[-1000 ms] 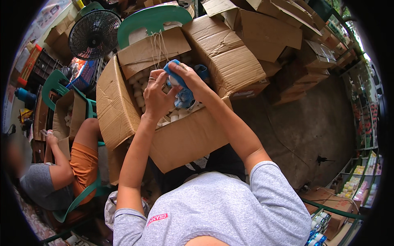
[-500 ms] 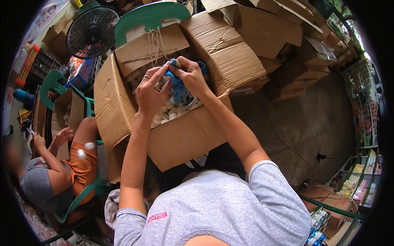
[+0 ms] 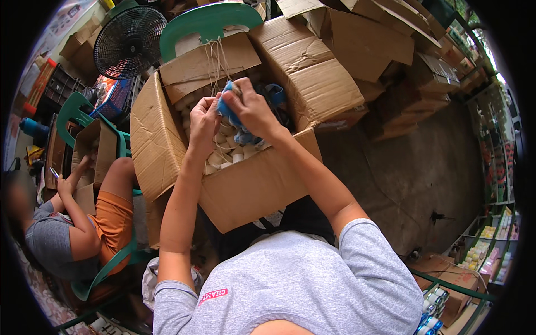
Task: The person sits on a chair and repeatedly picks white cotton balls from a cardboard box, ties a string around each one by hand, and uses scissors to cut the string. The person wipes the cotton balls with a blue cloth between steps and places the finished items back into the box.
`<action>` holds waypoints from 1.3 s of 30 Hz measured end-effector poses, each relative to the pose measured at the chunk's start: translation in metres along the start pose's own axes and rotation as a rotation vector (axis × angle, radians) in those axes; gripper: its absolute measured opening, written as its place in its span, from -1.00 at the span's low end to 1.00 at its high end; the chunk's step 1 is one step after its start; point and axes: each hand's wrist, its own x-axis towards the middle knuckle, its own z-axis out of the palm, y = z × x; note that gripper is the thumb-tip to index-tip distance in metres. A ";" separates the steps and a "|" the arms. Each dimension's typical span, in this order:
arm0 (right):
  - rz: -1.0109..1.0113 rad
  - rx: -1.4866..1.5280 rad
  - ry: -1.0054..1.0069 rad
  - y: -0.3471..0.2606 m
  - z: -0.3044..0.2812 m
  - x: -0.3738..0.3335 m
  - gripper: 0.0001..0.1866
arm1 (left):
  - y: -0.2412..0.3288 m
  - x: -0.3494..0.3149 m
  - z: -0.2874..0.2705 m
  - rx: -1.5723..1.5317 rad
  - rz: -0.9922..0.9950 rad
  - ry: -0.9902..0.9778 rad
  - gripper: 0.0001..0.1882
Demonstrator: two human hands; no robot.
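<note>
Over an open cardboard box (image 3: 254, 187) in front of me, both my hands meet. My right hand (image 3: 254, 111) is closed round a crumpled blue cloth (image 3: 226, 107), part of which hangs below the palm. My left hand (image 3: 204, 124) is closed in a pinch against the cloth's left edge; what its fingertips grip is hidden. Beneath my hands, many small off-white cylindrical pieces (image 3: 226, 137) fill the box. Pale strings (image 3: 215, 61) hang over its far flap. A blue cup-like object (image 3: 275, 94) lies inside at the right.
A green chair (image 3: 209, 19) stands behind the box, with a black fan (image 3: 129, 42) to its left. At far left a seated person (image 3: 67, 240) reaches into a smaller box (image 3: 103, 148). Cardboard boxes (image 3: 368, 42) are piled at back right; shelves (image 3: 494, 162) line the right side.
My right hand has wrapped over the blue cloth, and my left fingers have curled in. Two white pieces in mid-air near the other person are gone; that person's hand now reaches into the smaller box.
</note>
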 end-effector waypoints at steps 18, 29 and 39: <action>0.053 0.104 -0.408 -0.018 0.020 -0.004 -0.77 | 0.010 0.011 -0.039 -1.013 0.073 -0.375 -0.53; 0.032 0.120 0.012 -0.048 -0.001 -0.014 -0.90 | 0.007 0.014 -0.037 -1.032 -0.117 -0.186 -0.61; -0.011 0.098 0.030 -0.048 0.007 -0.006 -0.90 | 0.009 0.012 -0.031 -0.918 -0.045 -0.159 -0.64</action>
